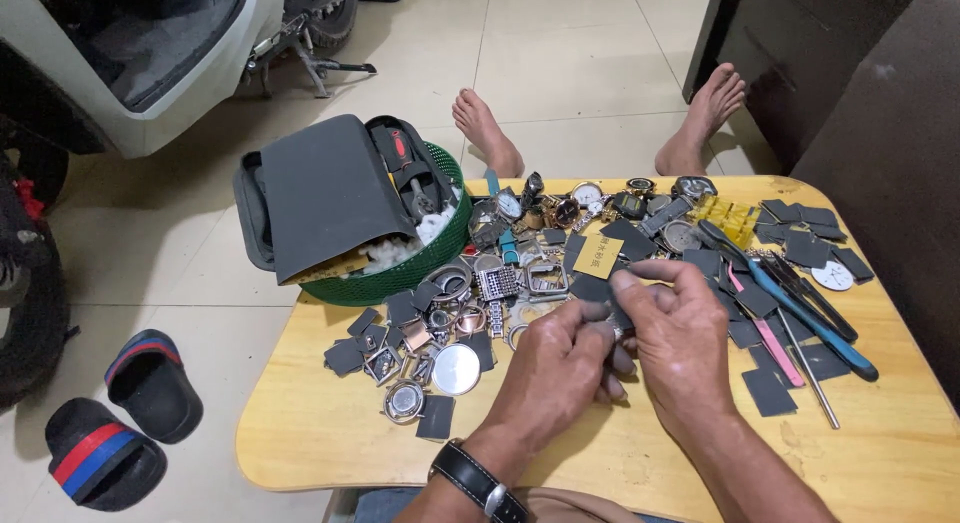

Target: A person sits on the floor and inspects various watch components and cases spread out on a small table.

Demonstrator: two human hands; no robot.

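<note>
Nearest, the left hand [560, 368], a black watch [478, 480] on its wrist, and the right hand [680, 333] meet over the table [330, 433]. Both are closed on one small grey part [617, 328] – pinched between the fingertips, mostly hidden, so what kind of piece it is cannot be told. The right forefinger [655, 271] arches over the top of it.

The step in hand looks like close fitting or prising on that part, held just above the table's middle. The next move likely calls for a steady pinch and perhaps a tool – the blue pliers [815, 323] and pink tweezers [770, 333] lie just to the right.

Beyond the hands, watch cases, a round disc [456, 369], a metal strap [497, 283] and dark pads [768, 391] are scattered about. Farther left stands a green basket [415, 268] with a grey pouch [325, 193] on it; farthest, two bare feet [487, 131] rest on the tiled floor [560, 63].
</note>
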